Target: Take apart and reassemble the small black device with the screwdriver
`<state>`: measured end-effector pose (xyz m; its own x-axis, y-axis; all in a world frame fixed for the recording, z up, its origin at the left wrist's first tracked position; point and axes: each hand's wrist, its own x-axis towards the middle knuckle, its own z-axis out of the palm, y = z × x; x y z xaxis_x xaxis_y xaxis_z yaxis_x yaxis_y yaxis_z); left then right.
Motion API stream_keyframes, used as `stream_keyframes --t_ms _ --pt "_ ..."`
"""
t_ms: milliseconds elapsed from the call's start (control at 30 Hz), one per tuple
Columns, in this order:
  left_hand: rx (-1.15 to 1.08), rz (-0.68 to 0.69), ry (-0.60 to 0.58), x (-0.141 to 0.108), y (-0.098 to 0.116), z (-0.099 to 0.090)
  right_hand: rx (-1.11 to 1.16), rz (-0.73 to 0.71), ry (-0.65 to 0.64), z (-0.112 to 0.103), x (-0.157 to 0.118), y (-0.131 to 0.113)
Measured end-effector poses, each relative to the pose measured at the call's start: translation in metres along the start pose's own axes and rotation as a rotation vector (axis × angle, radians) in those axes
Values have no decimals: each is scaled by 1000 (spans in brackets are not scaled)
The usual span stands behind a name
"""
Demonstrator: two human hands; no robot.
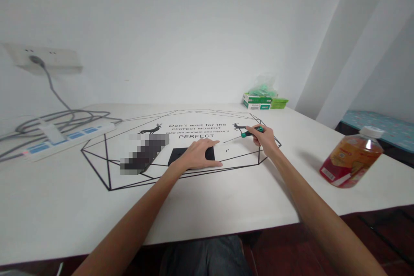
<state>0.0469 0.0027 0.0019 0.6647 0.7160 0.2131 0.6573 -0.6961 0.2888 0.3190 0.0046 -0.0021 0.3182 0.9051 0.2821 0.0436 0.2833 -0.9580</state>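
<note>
I have my right hand (264,139) gripping the screwdriver (243,134) by its handle, presumably to leave the shaft free, near tiny dark bits (227,150). My left hand (198,154) lies spread across the black box (176,154) on the desk (226,198), probably to steady it.

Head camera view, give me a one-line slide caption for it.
Left hand on a flat black object, right hand holding a green-and-black screwdriver over a white table.
</note>
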Motion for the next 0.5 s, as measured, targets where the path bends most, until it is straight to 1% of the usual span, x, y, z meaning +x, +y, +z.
stream_keyframes --t_ms 100,167,233,300,400,500 --pt "40 26 25 0 6 5 21 1 154 -5 6 1" --pt "86 54 34 0 11 9 -42 -26 199 -6 7 4" --pt "129 87 39 1 15 14 -130 -60 198 -6 7 6" --pt "154 103 37 2 17 18 -193 -78 169 -4 7 9" --pt "163 96 40 3 19 21 -233 -100 134 -3 6 11" --pt "155 89 38 3 20 20 -250 -108 110 -2 6 13"
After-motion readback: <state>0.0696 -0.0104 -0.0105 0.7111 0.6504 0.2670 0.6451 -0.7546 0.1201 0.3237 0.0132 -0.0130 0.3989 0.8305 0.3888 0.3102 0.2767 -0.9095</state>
